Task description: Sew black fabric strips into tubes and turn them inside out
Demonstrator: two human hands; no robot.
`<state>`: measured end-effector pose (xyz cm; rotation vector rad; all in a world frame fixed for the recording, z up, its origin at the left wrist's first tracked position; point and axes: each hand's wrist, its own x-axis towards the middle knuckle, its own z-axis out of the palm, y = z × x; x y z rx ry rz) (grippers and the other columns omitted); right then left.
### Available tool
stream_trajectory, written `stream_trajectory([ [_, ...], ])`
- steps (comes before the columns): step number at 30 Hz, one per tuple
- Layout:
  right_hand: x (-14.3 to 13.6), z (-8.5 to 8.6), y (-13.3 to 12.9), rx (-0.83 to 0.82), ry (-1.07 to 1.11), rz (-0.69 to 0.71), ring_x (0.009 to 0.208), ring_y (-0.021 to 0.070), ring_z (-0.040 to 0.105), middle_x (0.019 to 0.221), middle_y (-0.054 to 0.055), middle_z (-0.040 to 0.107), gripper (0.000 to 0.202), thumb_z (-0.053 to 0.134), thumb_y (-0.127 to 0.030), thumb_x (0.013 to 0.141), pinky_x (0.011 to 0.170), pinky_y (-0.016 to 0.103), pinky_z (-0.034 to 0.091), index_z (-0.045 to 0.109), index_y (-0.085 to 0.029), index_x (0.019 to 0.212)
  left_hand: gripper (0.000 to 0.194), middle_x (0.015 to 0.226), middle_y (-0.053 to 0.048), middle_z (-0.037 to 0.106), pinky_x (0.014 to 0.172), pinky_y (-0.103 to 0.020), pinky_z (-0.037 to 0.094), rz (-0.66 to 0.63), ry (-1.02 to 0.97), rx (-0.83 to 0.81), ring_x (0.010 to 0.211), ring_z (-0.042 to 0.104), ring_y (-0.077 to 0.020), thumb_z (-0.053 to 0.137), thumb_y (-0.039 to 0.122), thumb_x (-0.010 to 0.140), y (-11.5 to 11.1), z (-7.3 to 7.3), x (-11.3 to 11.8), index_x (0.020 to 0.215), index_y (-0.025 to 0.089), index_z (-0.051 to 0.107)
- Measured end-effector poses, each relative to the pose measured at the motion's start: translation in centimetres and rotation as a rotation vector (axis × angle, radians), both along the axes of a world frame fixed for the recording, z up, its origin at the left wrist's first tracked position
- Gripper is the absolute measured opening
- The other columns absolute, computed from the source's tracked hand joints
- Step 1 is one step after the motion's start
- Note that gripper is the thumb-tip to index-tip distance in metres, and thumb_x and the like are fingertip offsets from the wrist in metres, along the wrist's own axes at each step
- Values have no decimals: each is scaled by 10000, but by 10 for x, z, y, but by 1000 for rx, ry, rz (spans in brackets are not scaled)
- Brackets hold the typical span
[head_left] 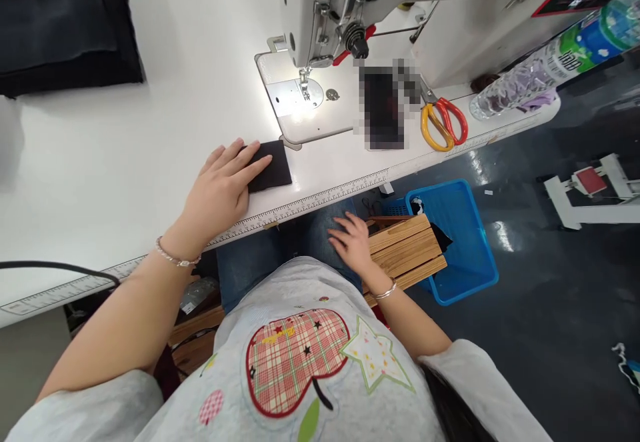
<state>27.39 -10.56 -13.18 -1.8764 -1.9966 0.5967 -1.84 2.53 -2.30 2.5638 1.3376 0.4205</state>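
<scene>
My left hand point(223, 185) lies flat with fingers spread on a small black fabric piece point(276, 165) near the table's front edge. The piece sits just left of the front corner of the sewing machine's metal plate point(300, 119), apart from the needle and presser foot point(305, 83). Below the table edge, my right hand point(352, 241) rests over my thigh beside the wooden bench, its fingers apart and nothing in them.
Larger black fabric point(65, 29) lies at the back left. Right of the machine plate are a dark pixelated object point(384, 109), scissors point(444, 122) and a plastic bottle point(550, 62). A blue basket point(463, 239) stands beside the wooden bench point(407, 249). A ruler strip point(320, 199) lines the table edge.
</scene>
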Motion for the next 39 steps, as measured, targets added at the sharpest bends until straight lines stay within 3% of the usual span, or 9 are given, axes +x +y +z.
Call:
stream_trajectory([
  [3, -23, -13, -1, -76, -54, 206, 1437, 363, 318, 1443, 50, 538, 147, 700, -314, 814, 1126, 604, 255, 782, -276, 930, 530, 1554, -28, 388, 1197, -524, 242, 10, 0, -10, 1474, 278, -248, 270, 157, 942, -1, 2, 1, 1427, 263, 455],
  [8, -33, -37, 0, -81, 62, 50, 1467, 343, 269, 1448, 19, 535, 92, 702, -211, 788, 1169, 602, 150, 759, -240, 723, 535, 1555, -49, 385, 1202, -522, 235, 15, 7, -14, 1484, 251, -237, 244, 155, 945, -2, 3, 1, 1429, 232, 459],
  [16, 39, -47, 5, -69, 106, -394, 992, 268, 669, 980, 155, 743, 446, 389, -429, 965, 885, 436, 497, 733, -151, 907, 538, 1562, -47, 373, 1202, -533, 236, 16, 6, -36, 1487, 241, -242, 254, 148, 939, -3, 8, 3, 1431, 220, 462],
  [21, 82, -15, 6, -68, -10, -602, 598, 252, 643, 631, 133, 685, 595, 338, -504, 953, 621, 362, 482, 698, -48, 1079, 535, 1550, -50, 392, 1186, -551, 278, 25, -4, -42, 1470, 286, -262, 242, 167, 945, -6, 13, 4, 1424, 221, 473],
  [25, 71, 20, 14, -20, -59, -614, 438, 214, 562, 477, 44, 607, 544, 457, -380, 891, 514, 326, 454, 585, -46, 1301, 510, 1528, -76, 424, 1189, -535, 286, 0, -2, 3, 1460, 306, -277, 253, 177, 954, -4, 11, 3, 1386, 194, 524],
  [28, 41, 50, 22, 109, -27, -481, 586, 212, 655, 667, 60, 709, 457, 457, -339, 878, 591, 330, 533, 628, -156, 1260, 489, 1528, -74, 424, 1193, -529, 282, -15, -7, 21, 1460, 308, -281, 282, 180, 956, -2, 6, 0, 1367, 208, 546],
  [32, -11, 98, 43, 360, 83, -95, 789, 188, 716, 832, 33, 754, 313, 434, -341, 929, 778, 321, 598, 732, -270, 995, 478, 1542, -58, 405, 1198, -531, 268, -39, -8, 18, 1468, 287, -283, 300, 195, 958, -1, -2, -4, 1374, 239, 533],
  [34, -38, 123, 64, 427, 120, 182, 998, 197, 702, 1029, 52, 749, 355, 392, -280, 962, 917, 345, 579, 683, -241, 1162, 496, 1539, -65, 409, 1198, -533, 270, -34, -21, 12, 1469, 286, -278, 300, 199, 955, -1, -5, -4, 1420, 239, 468],
  [39, -109, 155, 130, 252, 52, 301, 1465, 211, 314, 1477, 82, 491, 520, 171, -246, 1014, 1214, 398, 309, 465, -95, 1416, 539, 1462, -171, 483, 1155, -528, 348, 44, -95, -33, 1400, 409, -290, 334, 233, 946, 3, -6, -1, 1473, 122, 296],
])
